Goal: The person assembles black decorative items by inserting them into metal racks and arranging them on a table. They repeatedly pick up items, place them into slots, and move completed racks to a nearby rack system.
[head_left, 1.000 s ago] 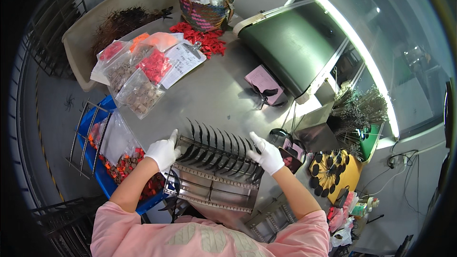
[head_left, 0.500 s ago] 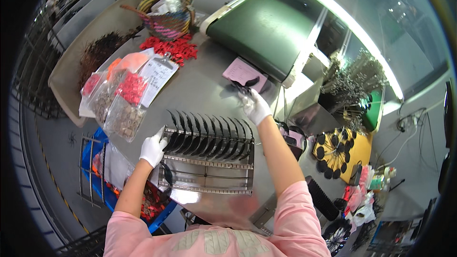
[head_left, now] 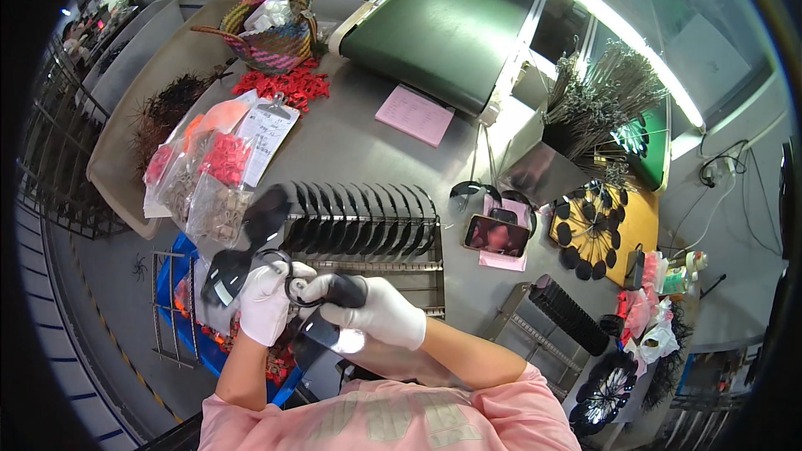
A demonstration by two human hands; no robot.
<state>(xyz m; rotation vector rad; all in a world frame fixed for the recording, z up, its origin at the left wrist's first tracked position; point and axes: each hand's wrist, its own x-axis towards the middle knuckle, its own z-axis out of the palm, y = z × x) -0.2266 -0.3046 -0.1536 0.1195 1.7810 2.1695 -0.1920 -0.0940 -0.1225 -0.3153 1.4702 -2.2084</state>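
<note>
My gloved hands meet over the left front of a metal slotted rack [head_left: 438, 288]. In the rack stands a row of thin, curved black pieces [head_left: 359, 221]. My left hand [head_left: 266, 305] is closed beside a glossy dark curved piece [head_left: 225, 276], with black ring-shaped parts at its fingers. My right hand [head_left: 380, 311] pinches a black piece [head_left: 341, 291] against those rings; its exact kind is unclear. Another shiny dark piece [head_left: 316, 341] hangs below the fingers. Motion blur hides which hand bears each piece.
A pink notepad [head_left: 415, 115] lies by the green conveyor belt [head_left: 434, 25]. To the right are a phone [head_left: 496, 235], a second rack [head_left: 535, 334] and round black pieces on wires [head_left: 591, 242]. Bagged parts [head_left: 219, 192], a clipboard [head_left: 267, 138] and a woven basket [head_left: 271, 46] are left.
My right hand has left the pink notepad, carrying black pieces toward me to the rack's left front. My left hand has come off the rack's left end and moved nearer me.
</note>
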